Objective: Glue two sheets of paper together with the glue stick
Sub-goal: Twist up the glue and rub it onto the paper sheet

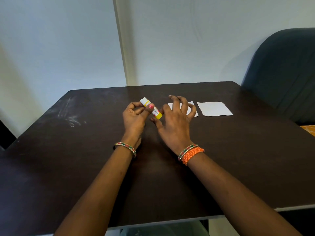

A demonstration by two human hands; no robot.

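Early stage: left hand (134, 114) grips the capped glue stick (151, 108) at table (85, 150) centre, right hand (175, 116) spread empty, 2 paper sheets (214, 109) unglued at 3 o'clock.

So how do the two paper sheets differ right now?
The right sheet lies fully in view; the left sheet is mostly hidden behind the right hand. The right sheet sits farther from the glue stick, the left sheet nearer. Both are white and flat on the table, apart.
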